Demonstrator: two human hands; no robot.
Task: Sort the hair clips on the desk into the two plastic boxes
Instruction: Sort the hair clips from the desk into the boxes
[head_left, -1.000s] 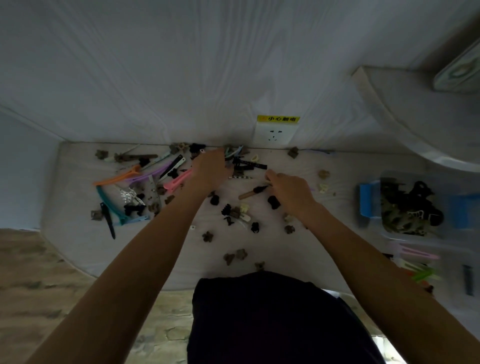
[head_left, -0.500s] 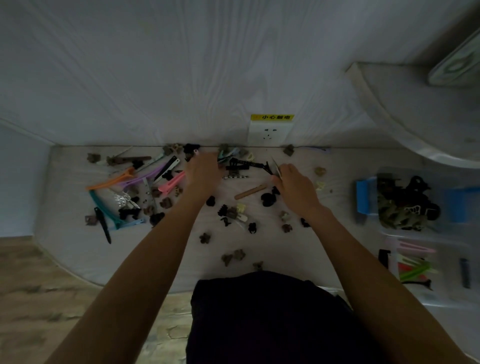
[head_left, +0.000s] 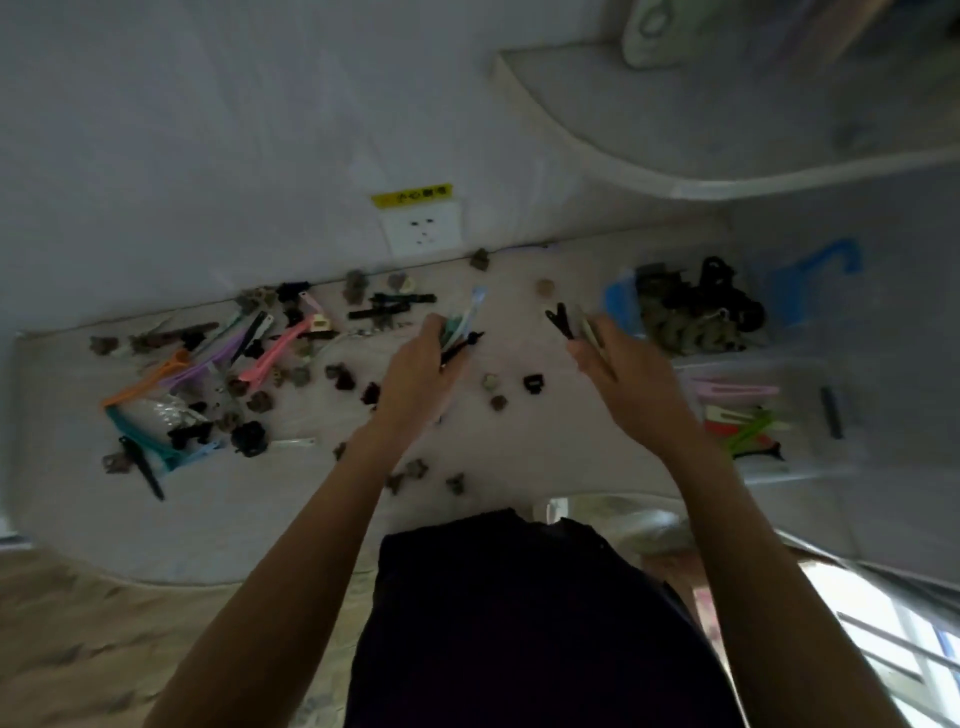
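Many hair clips lie scattered on the pale desk (head_left: 519, 457): long flat clips (head_left: 270, 353) in pink, purple, orange and teal at the left, small dark claw clips (head_left: 343, 379) in the middle. My left hand (head_left: 421, 374) grips a bunch of long clips (head_left: 465, 322), teal, light and black. My right hand (head_left: 618, 374) holds a black clip and pale long clips (head_left: 571, 325), lifted above the desk near the boxes. The far clear box (head_left: 810, 291) with blue handles holds claw clips. The near clear box (head_left: 810, 457) holds long flat clips.
A wall socket (head_left: 421, 228) with a yellow label sits above the desk's back edge. A curved white shelf (head_left: 727, 150) juts out at the upper right. The desk's curved front edge is close to my dark-clothed body (head_left: 519, 623); the floor lies at the left.
Both hands have lifted from the clip pile with long clips in them and moved right toward the boxes. The camera view has swung right and tilted.
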